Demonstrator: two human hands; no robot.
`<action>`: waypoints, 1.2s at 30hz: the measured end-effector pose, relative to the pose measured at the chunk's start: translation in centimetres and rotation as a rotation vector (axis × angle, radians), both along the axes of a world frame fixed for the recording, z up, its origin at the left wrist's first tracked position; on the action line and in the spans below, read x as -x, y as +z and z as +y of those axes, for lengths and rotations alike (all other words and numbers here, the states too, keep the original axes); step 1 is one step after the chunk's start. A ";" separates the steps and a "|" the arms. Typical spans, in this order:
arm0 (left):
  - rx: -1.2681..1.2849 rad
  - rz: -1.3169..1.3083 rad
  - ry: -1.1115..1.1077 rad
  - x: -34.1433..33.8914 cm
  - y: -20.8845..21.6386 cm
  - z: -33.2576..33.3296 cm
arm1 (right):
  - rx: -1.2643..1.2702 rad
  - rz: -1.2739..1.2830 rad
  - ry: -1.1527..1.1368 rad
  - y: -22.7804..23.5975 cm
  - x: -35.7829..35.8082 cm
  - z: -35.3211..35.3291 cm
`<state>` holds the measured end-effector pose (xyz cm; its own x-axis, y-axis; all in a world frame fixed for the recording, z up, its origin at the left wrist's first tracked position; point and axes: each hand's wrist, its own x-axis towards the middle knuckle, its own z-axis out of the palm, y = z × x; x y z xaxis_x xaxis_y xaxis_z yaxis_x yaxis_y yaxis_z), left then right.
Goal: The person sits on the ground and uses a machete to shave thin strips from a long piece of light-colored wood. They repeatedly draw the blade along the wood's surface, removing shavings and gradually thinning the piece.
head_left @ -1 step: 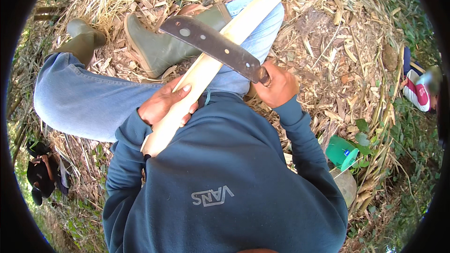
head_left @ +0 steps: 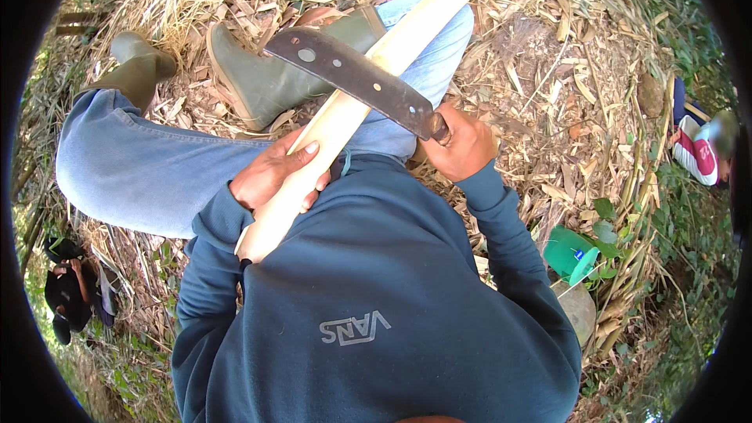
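Left hand gripping pale plank, right hand machete

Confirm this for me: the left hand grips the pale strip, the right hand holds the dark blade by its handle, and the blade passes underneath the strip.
One part is wrong: the dark blade crosses over the pale strip, as the head view shows. The left hand does grip the strip, and the right hand holds the handle.

right hand: room rightward over chips | leftward blocked: machete, slat
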<state>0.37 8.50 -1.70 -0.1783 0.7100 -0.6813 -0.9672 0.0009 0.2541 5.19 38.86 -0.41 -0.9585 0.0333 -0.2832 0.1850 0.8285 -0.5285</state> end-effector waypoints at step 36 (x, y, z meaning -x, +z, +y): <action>0.388 1.170 -0.373 -0.4 1.0 4.6 | 0.145 0.050 -0.189 0.1 -2.0 0.4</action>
